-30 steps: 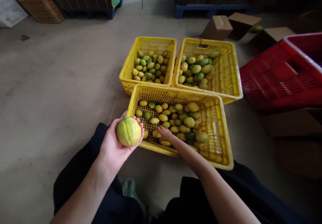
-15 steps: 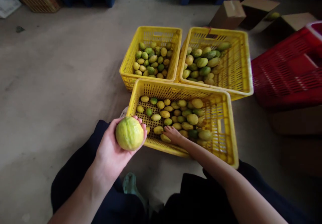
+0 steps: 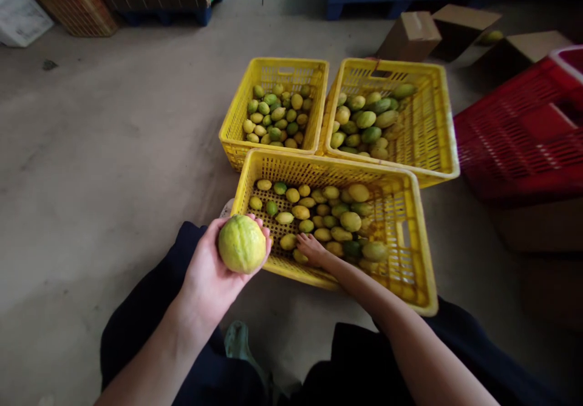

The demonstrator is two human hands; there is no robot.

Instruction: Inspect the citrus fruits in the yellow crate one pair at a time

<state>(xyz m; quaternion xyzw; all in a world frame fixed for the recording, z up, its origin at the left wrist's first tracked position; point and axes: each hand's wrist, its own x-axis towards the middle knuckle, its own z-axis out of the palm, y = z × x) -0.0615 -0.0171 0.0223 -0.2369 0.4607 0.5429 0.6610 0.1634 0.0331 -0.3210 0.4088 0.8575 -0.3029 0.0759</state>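
Note:
A large yellow-green lemon (image 3: pixel 242 244) rests in my left hand (image 3: pixel 212 272), palm up, the fingers curled round its far side. Held up left of the front yellow crate (image 3: pixel 423 272), it overlaps the crate's near left corner from my view. Inside that crate my right hand (image 3: pixel 311 249) reaches down, palm down, fingers apart among the fruit. Its fingertips are beside one yellow lemon (image 3: pixel 288 242) and close above another lemon (image 3: pixel 300 256). What lies beneath the palm is hidden. Several more lemons, yellow and green, are heaped towards the crate's right side.
Behind stand two more yellow crates, a left one (image 3: pixel 228 129) and a right one (image 3: pixel 449 120), both holding similar fruit. A red crate (image 3: pixel 523 132) is at the right. Cardboard boxes (image 3: pixel 412 35) and a blue pallet (image 3: pixel 334 8) lie further back.
The view has shifted slightly, so the crates appear a little lower. The lemon in my left hand has moved slightly right. My right hand stays at about the same spot among the lemons.

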